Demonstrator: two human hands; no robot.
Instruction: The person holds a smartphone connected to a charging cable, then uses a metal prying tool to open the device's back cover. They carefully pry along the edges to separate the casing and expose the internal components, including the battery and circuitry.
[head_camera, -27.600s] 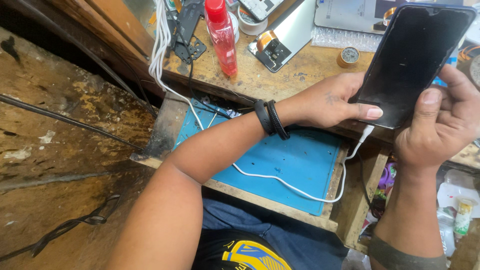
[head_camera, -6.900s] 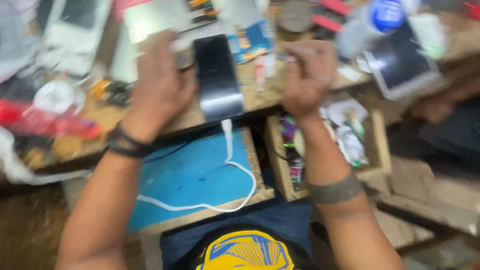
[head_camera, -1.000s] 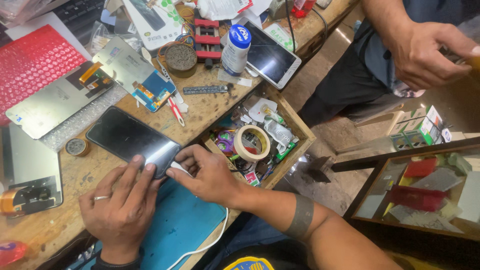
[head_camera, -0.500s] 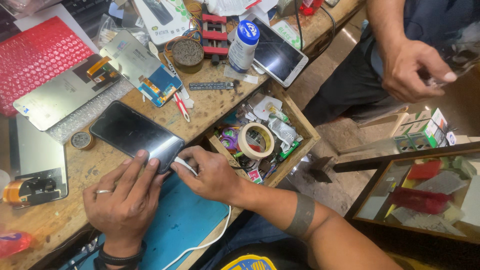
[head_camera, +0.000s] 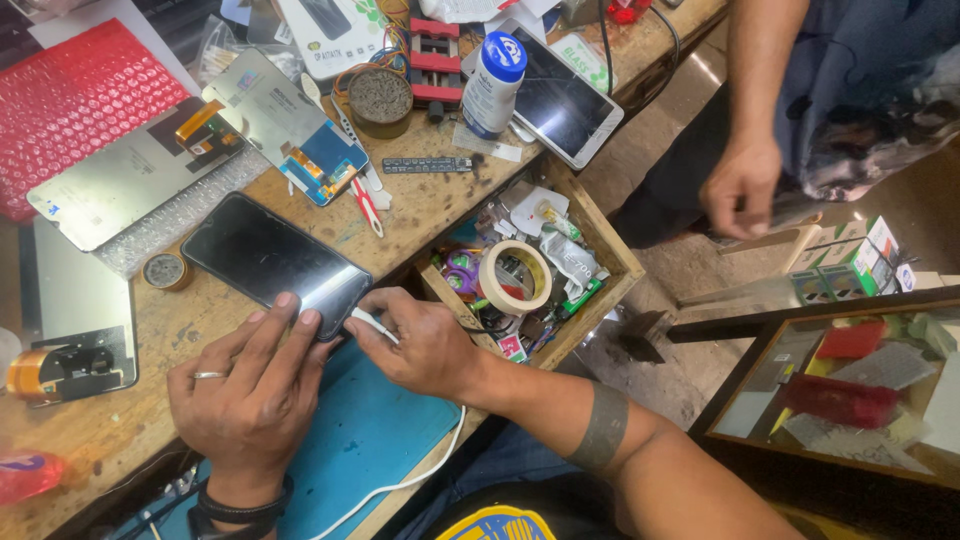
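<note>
Standing by the messy wooden workbench (head_camera: 420, 205), I watched the person's left hand (head_camera: 250, 385) press its fingertips flat on the near end of a black phone (head_camera: 275, 262) that lay screen up on the wood. The fingers were spread out and not curled around anything. The right hand (head_camera: 420, 345) pinched the plug of a white cable (head_camera: 400, 485) between thumb and fingers, right at the bottom edge of the phone. The cable ran back over a blue mat (head_camera: 370, 440) at the front of the bench. Behind the phone lay a grey screen panel (head_camera: 130, 185), a sheet of red bubble wrap (head_camera: 75, 95), a small round tin (head_camera: 380, 98) and a white bottle with a blue cap (head_camera: 490, 85). A tablet (head_camera: 560, 100) rested near the bottle. An open wooden drawer (head_camera: 610, 255) beside the right hand was full of bits, with a roll of tape (head_camera: 515, 278) on top. Another person stood across the bench, one hand (head_camera: 740, 190) hanging down near a glass case (head_camera: 850, 390) on the floor.
</note>
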